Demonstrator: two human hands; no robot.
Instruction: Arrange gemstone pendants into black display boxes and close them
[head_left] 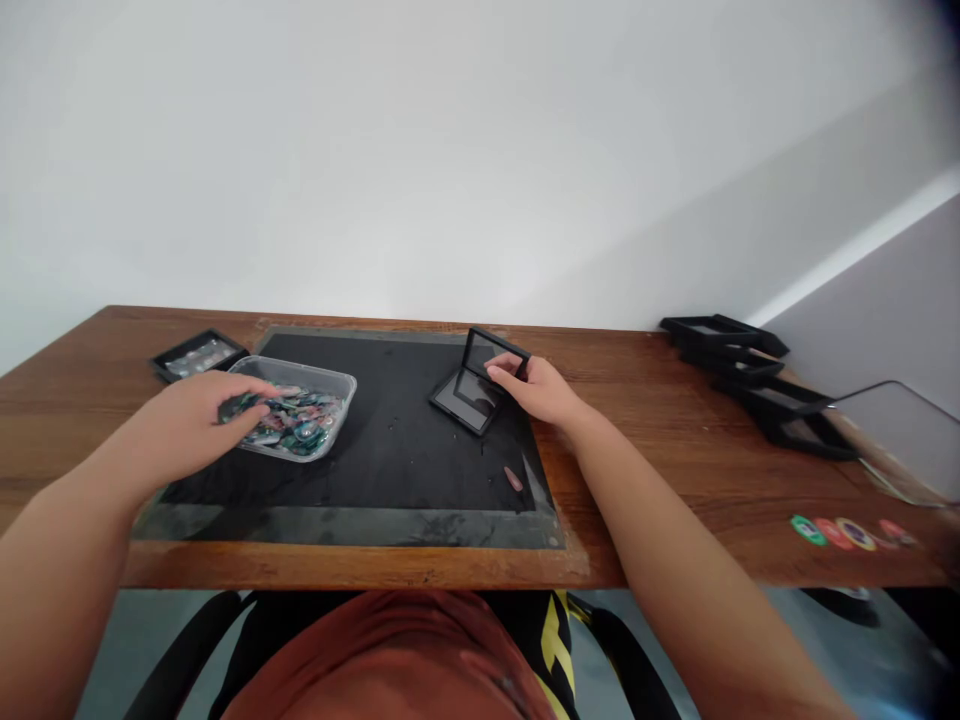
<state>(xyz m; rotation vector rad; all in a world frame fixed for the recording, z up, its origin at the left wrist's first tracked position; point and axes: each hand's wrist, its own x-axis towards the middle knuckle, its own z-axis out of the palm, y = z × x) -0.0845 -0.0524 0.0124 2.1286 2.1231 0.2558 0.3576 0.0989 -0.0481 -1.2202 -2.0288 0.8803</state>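
Note:
My left hand [196, 422] reaches over the near left rim of a clear plastic tub [341, 382], with thumb and forefinger apart above its contents. Many small, shiny, multicoloured pieces [307, 425] fill the tub; what they are is too small to tell. My right hand [534, 388] grips the raised, windowed lid of a small black hinged case [474, 402], fingers bent over the lid's edge. The case stands open on a black mat [397, 440], its base showing a greyish panel. A slim pinkish piece [513, 479] lies on the mat, nearer to me.
An open black box [201, 356] with clear pieces sits behind the tub. Several black frames or trays [750, 365] overlap at the right, beside a thin cable [892, 384]. Colourful round discs [855, 533] lie near the wooden table's [630, 350] front right edge. A white wall rises behind.

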